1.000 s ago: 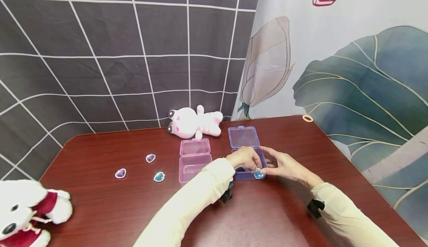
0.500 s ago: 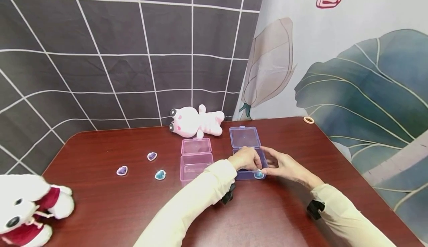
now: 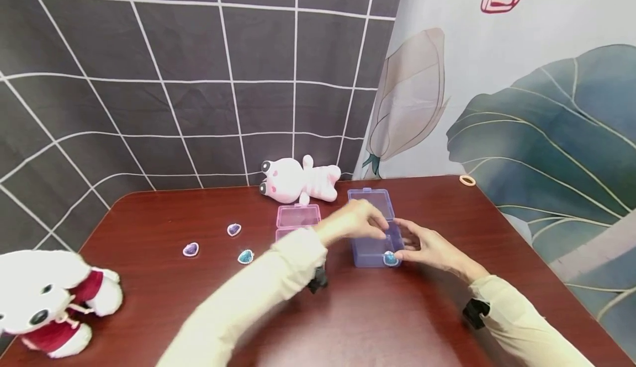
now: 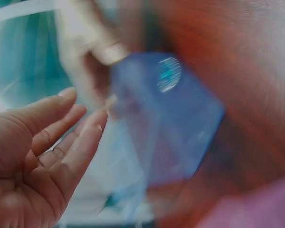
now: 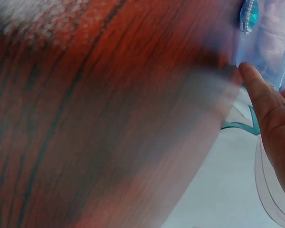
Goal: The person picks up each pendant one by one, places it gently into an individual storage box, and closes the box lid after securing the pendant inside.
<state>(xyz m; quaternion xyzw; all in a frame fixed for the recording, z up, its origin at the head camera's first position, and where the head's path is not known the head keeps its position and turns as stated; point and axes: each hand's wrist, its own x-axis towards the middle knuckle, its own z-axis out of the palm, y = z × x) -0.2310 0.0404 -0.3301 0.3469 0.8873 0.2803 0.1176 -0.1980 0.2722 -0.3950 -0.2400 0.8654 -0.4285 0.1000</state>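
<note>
1. Presently, the left hand [image 3: 354,221] is held over the left part of the blue box [image 3: 367,261]; its fingers are lightly bent, the thumb is set apart from them, and nothing is pinched.
2. By the right hand [image 3: 431,250], the right end of this box is gripped, with the thumb at the near corner; whether its other fingers are pressed together cannot be told.
3. At the near wall, just beside that thumb, a blue gem [image 3: 391,258] is seen; its tip's direction, and whether it is inside or outside, cannot be told.
4. The box is placed on the table [image 3: 377,312], its long axis apparently directed left to right; its lid [image 3: 380,197] is folded back, pointed to the far edge.
5. Leftward, a pink box [image 3: 299,216] is partly hidden by the left arm.
</note>
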